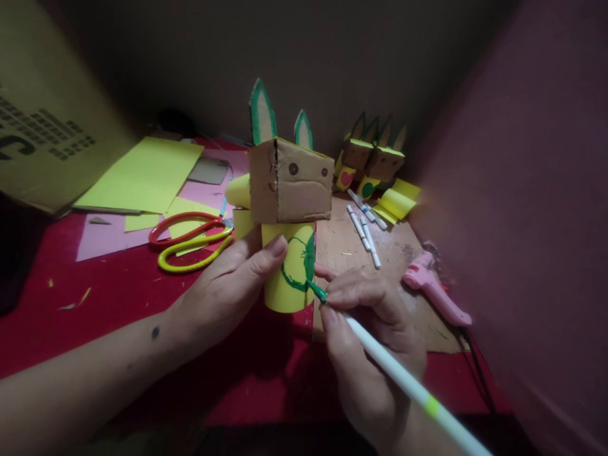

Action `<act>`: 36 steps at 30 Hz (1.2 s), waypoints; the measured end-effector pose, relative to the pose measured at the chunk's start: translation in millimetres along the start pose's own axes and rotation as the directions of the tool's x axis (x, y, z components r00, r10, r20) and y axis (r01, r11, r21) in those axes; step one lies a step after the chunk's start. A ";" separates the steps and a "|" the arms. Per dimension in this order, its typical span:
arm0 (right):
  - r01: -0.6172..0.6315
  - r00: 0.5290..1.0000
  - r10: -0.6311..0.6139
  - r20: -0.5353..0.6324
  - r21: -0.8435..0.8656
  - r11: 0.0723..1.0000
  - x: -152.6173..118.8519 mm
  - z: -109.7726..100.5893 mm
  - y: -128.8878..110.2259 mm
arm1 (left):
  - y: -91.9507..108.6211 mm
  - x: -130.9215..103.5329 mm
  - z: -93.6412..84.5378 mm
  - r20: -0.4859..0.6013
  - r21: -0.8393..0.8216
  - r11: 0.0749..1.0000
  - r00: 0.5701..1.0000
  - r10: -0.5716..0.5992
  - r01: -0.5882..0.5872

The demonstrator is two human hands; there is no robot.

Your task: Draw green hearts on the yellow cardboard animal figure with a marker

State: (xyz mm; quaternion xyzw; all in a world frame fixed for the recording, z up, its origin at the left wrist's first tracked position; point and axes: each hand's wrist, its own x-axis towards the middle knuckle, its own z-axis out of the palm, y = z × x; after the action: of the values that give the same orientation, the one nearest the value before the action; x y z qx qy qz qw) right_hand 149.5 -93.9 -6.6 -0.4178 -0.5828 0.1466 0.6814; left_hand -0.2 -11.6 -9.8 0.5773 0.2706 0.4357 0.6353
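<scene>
In my left hand (232, 285) is a paper animal figure (304, 190) with a cardboard box head, drawn eyes and two pointed ears edged in green. Its yellow tube body (280, 297) bears a green heart-like outline (306, 259), filled in along the right side. My left thumb presses on the front of the tube; the other fingers are hidden behind it. A white marker (394, 361) with a green tip is pinched in my right hand (375, 342), and the tip touches the lower part of the outline.
Red-and-yellow-handled scissors (192, 240) and yellow sheets (142, 171) lie at left, near a large cardboard box (57, 107). On a cardboard mat (399, 316) are several markers (363, 228) and a pink glue gun (437, 288). Two similar figures (373, 158) stand behind.
</scene>
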 end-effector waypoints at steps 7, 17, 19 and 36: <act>0.003 1.000 -0.003 0.021 -0.013 1.000 -1.4 0.1 -0.1 | 2.1 -0.9 2.2 0.024 -0.062 0.998 1.000 -0.015 0.017; -0.013 0.999 0.013 0.029 0.007 1.000 -3.1 -0.9 -0.4 | -0.4 -0.4 0.2 0.017 -0.077 0.995 0.998 -0.055 0.056; -0.016 0.999 0.015 0.036 0.010 1.000 -3.6 0.1 -0.4 | -0.6 -0.7 -0.6 0.011 -0.069 0.996 0.998 -0.056 0.056; -0.007 1.000 0.006 -0.024 -0.010 1.000 -1.8 1.6 -1.1 | 0.0 -0.3 -0.6 0.034 -0.039 0.999 0.999 0.012 -0.011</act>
State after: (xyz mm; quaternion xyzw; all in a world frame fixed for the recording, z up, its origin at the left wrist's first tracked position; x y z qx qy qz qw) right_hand 147.3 -95.1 -7.0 -0.4248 -0.5741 0.1411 0.6856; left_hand -0.8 -11.6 -9.9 0.5738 0.2481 0.4346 0.6483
